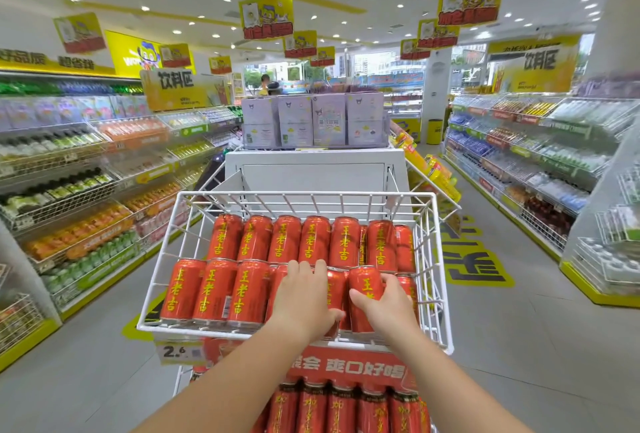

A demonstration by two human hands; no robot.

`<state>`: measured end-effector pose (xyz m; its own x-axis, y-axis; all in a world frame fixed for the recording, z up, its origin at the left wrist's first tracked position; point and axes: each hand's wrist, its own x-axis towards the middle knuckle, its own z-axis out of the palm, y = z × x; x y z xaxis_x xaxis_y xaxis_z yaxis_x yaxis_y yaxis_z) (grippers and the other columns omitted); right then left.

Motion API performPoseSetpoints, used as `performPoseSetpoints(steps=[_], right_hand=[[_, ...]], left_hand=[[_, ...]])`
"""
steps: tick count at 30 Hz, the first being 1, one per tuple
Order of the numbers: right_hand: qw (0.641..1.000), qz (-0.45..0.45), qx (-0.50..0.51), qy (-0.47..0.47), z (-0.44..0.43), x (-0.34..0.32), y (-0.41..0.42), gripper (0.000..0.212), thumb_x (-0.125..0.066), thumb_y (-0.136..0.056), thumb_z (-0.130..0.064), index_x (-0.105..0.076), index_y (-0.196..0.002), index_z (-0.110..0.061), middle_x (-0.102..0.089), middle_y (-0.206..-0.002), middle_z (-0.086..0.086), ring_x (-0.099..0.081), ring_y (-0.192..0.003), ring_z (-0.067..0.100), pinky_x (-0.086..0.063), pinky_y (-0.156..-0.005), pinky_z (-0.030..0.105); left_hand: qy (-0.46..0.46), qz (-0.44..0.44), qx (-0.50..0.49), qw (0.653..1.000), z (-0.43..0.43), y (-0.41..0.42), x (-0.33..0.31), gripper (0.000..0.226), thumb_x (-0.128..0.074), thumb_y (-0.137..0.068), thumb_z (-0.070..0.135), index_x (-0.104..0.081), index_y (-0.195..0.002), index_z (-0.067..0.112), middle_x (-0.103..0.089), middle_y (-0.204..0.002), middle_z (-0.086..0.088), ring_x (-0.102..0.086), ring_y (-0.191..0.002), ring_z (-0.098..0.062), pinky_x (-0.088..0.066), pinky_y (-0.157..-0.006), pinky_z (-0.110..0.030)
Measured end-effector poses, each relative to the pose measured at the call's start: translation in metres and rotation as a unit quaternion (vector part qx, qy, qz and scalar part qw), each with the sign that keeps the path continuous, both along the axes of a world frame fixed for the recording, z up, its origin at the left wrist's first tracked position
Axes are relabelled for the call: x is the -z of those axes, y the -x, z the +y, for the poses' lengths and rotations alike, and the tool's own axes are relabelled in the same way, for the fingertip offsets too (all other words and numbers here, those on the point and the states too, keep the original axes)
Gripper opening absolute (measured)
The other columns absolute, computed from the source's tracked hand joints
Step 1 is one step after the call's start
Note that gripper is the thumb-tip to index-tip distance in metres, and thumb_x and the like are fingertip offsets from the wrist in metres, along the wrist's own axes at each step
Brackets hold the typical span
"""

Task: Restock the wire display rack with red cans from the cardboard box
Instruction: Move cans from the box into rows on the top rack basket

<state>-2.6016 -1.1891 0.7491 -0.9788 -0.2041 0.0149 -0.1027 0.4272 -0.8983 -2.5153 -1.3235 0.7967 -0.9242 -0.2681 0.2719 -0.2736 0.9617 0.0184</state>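
Note:
A white wire display rack (166, 245) stands in front of me, its top basket tilted toward me. Red cans (221, 289) with yellow characters lie in two rows inside it. My left hand (304, 297) wraps a red can in the front row, right of centre. My right hand (388, 301) grips the neighbouring red can (363, 285) beside it. A lower tier holds more red cans (343, 408) under a red banner (346, 363). No cardboard box is in view.
A yellow price tag (176, 351) hangs at the basket's front left. Behind the rack stands a white unit with purple boxes (313, 121). Drink shelves (79, 183) line the left aisle and more shelves (519, 162) the right. A person stands far back.

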Motion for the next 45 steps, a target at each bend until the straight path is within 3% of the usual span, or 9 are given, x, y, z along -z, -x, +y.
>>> performPoseSetpoints(steps=[3, 9, 13, 18, 28, 33, 38, 45], right_hand=[[1.000, 0.008, 0.005, -0.008, -0.003, 0.001, -0.003, 0.084, -0.075, -0.074, -0.056, -0.041, -0.143, -0.021, -0.052, -0.139, 0.003, -0.047, -0.129, 0.027, -0.043, -0.107, 0.046], [0.998, 0.035, 0.025, -0.037, -0.001, 0.004, 0.000, 0.085, -0.076, -0.076, -0.057, -0.043, -0.142, -0.016, -0.042, -0.139, 0.005, -0.051, -0.124, 0.027, -0.046, -0.103, 0.045], [0.998, 0.044, 0.028, -0.042, -0.001, 0.005, 0.001, 0.087, -0.078, -0.072, -0.060, -0.044, -0.139, -0.017, -0.047, -0.134, 0.003, -0.054, -0.120, 0.025, -0.051, -0.098, 0.046], [0.997, 0.056, 0.031, -0.053, -0.002, 0.004, -0.002, 0.085, -0.078, -0.071, -0.061, -0.045, -0.136, -0.018, -0.048, -0.131, 0.003, -0.054, -0.118, 0.026, -0.051, -0.097, 0.046], [0.991, 0.076, 0.037, -0.099, -0.002, -0.001, -0.013, 0.094, -0.070, -0.064, -0.074, -0.046, -0.136, -0.018, -0.049, -0.129, 0.002, -0.050, -0.123, 0.025, -0.049, -0.099, 0.047], [0.978, 0.129, 0.042, -0.161, -0.004, -0.005, -0.023, 0.101, -0.064, -0.079, -0.068, -0.025, -0.153, -0.012, -0.036, -0.150, 0.006, -0.033, -0.139, 0.027, -0.038, -0.112, 0.044], [0.938, 0.221, 0.027, -0.264, -0.002, -0.008, -0.037, 0.096, -0.048, -0.087, -0.070, -0.019, -0.156, -0.010, -0.027, -0.159, 0.011, -0.024, -0.147, 0.029, -0.024, -0.121, 0.044], [0.895, 0.253, -0.015, -0.366, 0.003, -0.007, -0.073, 0.095, -0.030, -0.089, -0.075, -0.006, -0.160, -0.017, -0.001, -0.168, 0.010, 0.002, -0.154, 0.031, -0.005, -0.125, 0.047]], left_hand=[[0.032, 0.011, -0.013, 0.999, 0.001, 0.006, 0.001, 0.087, -0.068, -0.079, 0.071, -0.041, -0.141, 0.017, -0.049, -0.137, -0.010, -0.039, -0.127, -0.030, -0.038, -0.106, -0.039], [0.092, -0.013, -0.016, 0.996, -0.012, 0.015, 0.000, 0.100, -0.059, -0.071, 0.086, -0.046, -0.140, 0.014, -0.022, -0.160, -0.011, -0.021, -0.145, -0.032, -0.025, -0.117, -0.050], [0.079, -0.033, -0.015, 0.996, -0.020, 0.014, 0.003, 0.110, -0.048, -0.070, 0.093, -0.039, -0.146, 0.013, -0.024, -0.162, -0.010, -0.018, -0.148, -0.030, -0.024, -0.118, -0.053], [0.043, -0.032, -0.006, 0.999, -0.024, 0.011, 0.012, 0.107, -0.038, -0.078, 0.091, -0.026, -0.154, 0.016, -0.027, -0.161, -0.006, -0.018, -0.149, -0.026, -0.019, -0.120, -0.053], [0.032, -0.056, 0.000, 0.998, -0.030, -0.003, 0.014, 0.118, -0.036, -0.080, 0.089, -0.001, -0.162, 0.012, -0.004, -0.170, -0.007, 0.003, -0.157, -0.027, -0.006, -0.124, -0.054], [0.046, -0.061, 0.020, 0.997, -0.032, -0.016, 0.011, 0.117, -0.032, -0.081, 0.090, 0.005, -0.162, 0.014, 0.003, -0.171, -0.007, 0.008, -0.156, -0.028, -0.002, -0.125, -0.055], [0.056, -0.075, 0.040, 0.995, -0.042, -0.034, 0.011, 0.117, -0.028, -0.080, 0.092, 0.010, -0.162, 0.017, 0.008, -0.171, -0.007, 0.014, -0.156, -0.028, 0.000, -0.124, -0.057], [0.046, -0.077, 0.103, 0.991, -0.068, -0.070, 0.017, 0.112, -0.026, -0.084, 0.089, 0.012, -0.162, 0.019, 0.011, -0.170, -0.005, 0.016, -0.156, -0.024, 0.001, -0.126, -0.051]])
